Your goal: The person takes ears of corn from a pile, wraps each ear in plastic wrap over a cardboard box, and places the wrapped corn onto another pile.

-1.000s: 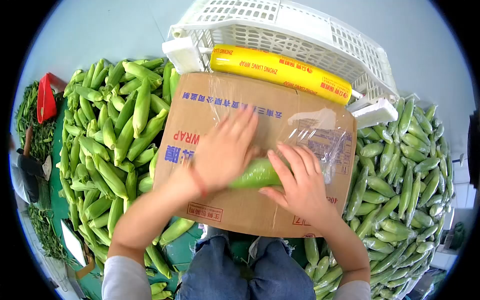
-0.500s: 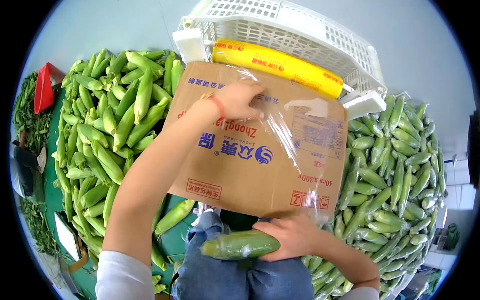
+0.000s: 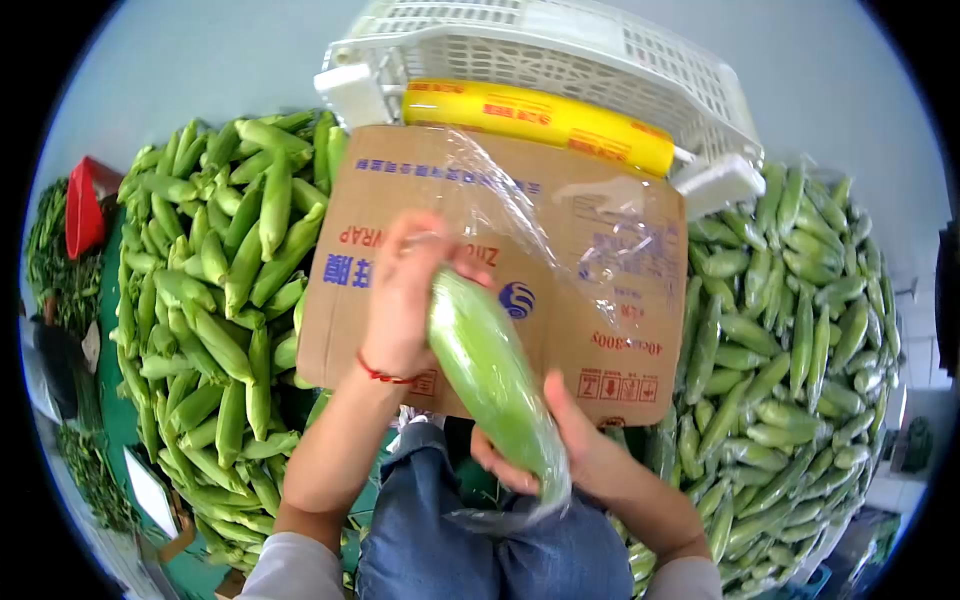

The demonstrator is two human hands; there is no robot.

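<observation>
A green corn cob in its husk [image 3: 485, 365], with clear film around it, slants over the front of the cardboard box [image 3: 440, 210]. My left hand [image 3: 405, 300] is closed about its upper end. Around the lower end, above my knees, are the fingers of my right hand [image 3: 545, 440]; loose film hangs below it. A yellow roll of wrap [image 3: 540, 118] lies along the box's far edge, and a strip of clear film crosses the cardboard.
Unwrapped corn [image 3: 205, 340] is heaped on the left, film-wrapped corn [image 3: 790, 340] on the right. Behind the roll stands a white plastic crate [image 3: 560, 40]. A red container [image 3: 88, 210] and a person's arm [image 3: 45, 350] show at the far left.
The cob has risen from over my lap and tilted. My left hand has come down from the film on the box to the cob's upper end, while my right hand stays on it.
</observation>
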